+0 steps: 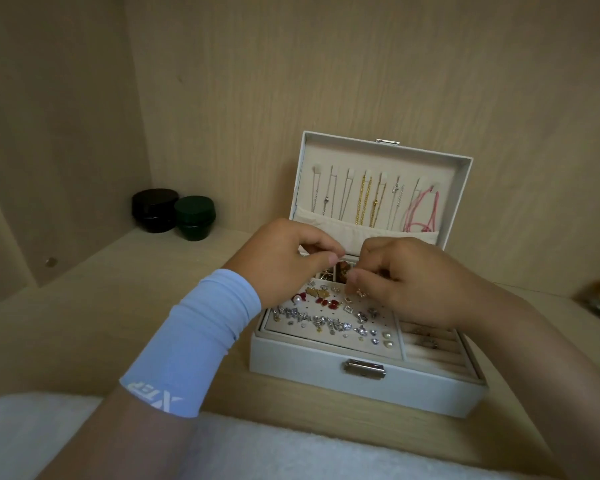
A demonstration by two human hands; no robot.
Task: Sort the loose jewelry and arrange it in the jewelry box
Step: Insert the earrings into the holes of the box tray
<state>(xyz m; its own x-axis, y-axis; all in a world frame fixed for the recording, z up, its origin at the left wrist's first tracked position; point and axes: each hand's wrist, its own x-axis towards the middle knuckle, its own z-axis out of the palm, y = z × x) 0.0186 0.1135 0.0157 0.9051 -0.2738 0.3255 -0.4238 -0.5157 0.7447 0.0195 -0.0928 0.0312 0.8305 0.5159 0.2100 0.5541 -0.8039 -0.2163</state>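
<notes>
White cloth (291,452); blue sleeve (201,334) lettered, perhaps, "XTEP"; open jewelry box (309,372) beyond.

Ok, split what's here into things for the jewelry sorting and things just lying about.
For the job: jewelry box, earrings, necklaces, left hand, right hand.
Lying about: black jar, green jar, white towel.

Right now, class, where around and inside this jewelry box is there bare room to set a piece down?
Freest: the shelf between the dark jars and the left wall of the jewelry box. Inside, the front ring rolls at the right are bare. Crowded: the earring panel, and the back compartments, where the left hand and right hand meet.
</notes>
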